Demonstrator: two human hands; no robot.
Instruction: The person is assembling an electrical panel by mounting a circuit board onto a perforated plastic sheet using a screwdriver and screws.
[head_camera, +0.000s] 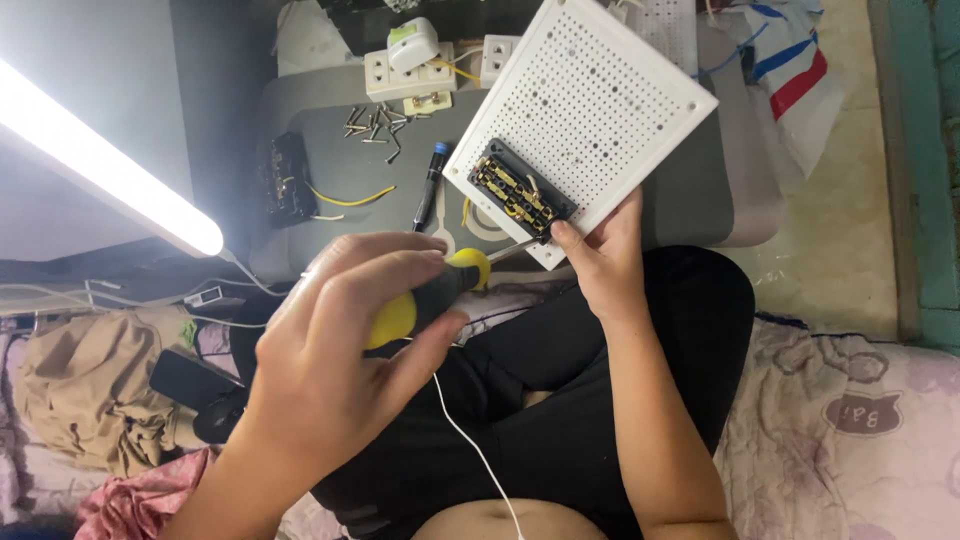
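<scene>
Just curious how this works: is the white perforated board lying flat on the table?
No, the right hand holds the white perforated board tilted up above the grey table.

Glaring tube lamp (110, 165), dim surroundings

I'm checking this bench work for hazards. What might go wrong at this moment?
The screwdriver in the left hand has its tip right beside the right hand's thumb on the black module; a slip might jab it. The white perforated board is held tilted by one corner only and may twist. Loose screws on the grey stool might roll off.
</scene>
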